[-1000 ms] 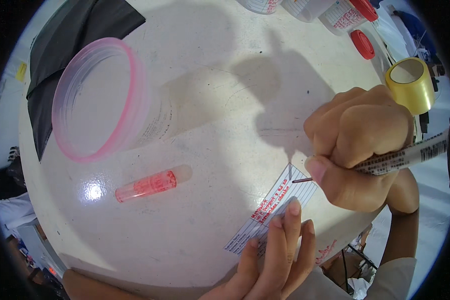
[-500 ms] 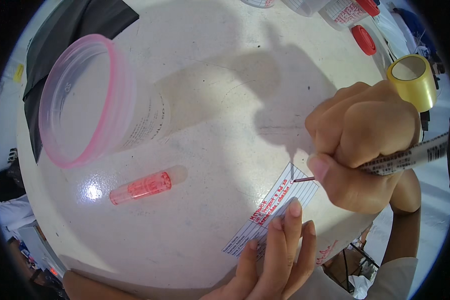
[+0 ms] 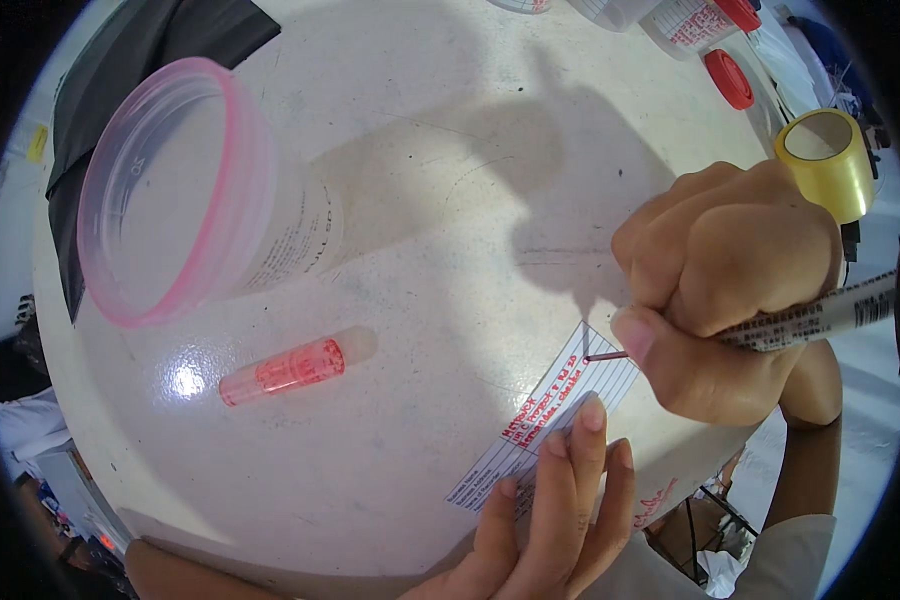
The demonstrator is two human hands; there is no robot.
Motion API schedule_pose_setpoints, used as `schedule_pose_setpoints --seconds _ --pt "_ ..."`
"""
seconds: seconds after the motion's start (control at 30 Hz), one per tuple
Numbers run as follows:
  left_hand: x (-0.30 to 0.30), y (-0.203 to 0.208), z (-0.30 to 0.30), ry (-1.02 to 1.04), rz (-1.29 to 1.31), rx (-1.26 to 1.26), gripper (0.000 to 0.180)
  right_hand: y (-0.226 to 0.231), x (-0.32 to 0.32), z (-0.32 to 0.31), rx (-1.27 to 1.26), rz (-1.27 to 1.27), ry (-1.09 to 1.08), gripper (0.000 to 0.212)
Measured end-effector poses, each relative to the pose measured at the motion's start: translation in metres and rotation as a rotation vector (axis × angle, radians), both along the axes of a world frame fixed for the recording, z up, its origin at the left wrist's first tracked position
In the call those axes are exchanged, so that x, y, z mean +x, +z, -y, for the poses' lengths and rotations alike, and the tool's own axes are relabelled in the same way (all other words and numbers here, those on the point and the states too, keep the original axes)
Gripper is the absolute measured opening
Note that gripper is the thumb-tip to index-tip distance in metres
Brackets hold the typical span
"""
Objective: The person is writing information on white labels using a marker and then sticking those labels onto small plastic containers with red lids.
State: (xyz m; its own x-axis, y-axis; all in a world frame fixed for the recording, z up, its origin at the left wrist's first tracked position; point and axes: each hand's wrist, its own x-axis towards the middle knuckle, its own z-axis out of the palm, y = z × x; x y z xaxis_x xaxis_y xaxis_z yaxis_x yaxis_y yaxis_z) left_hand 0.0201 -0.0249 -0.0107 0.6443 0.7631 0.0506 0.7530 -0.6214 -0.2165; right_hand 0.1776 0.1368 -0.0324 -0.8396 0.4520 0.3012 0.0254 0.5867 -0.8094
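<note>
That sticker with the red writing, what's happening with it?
A person is writing on a lined label with a red-tipped pen. The right hand grips the pen in a fist, tip on the label. The left hand presses its fingers flat on the label to hold it on the white table. A small tube of red stuff and a pink-rimmed clear cup lie nearby.

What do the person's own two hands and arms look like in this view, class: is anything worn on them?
Both hands are bare, with no gloves, rings or watch in view. The right hand leads to a bare forearm ending in a white sleeve near the elbow. The left hand shows short, unpainted fingernails.
</note>
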Motion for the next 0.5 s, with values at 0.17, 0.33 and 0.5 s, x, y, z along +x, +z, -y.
schedule_pose_setpoints --seconds 0.17,0.33,0.5 --pt "0.002 -0.004 0.001 0.040 0.006 0.047 0.030 0.004 0.001 -0.007 -0.138 0.036 0.066 0.032" --pt "0.005 -0.008 -0.002 0.064 0.061 0.018 0.029 -0.003 0.005 -0.008 -0.234 -0.159 -0.089 0.029" --pt "-0.003 0.002 0.002 0.017 0.151 -0.081 0.031 0.004 0.003 -0.016 -0.734 -0.470 -0.234 0.023"
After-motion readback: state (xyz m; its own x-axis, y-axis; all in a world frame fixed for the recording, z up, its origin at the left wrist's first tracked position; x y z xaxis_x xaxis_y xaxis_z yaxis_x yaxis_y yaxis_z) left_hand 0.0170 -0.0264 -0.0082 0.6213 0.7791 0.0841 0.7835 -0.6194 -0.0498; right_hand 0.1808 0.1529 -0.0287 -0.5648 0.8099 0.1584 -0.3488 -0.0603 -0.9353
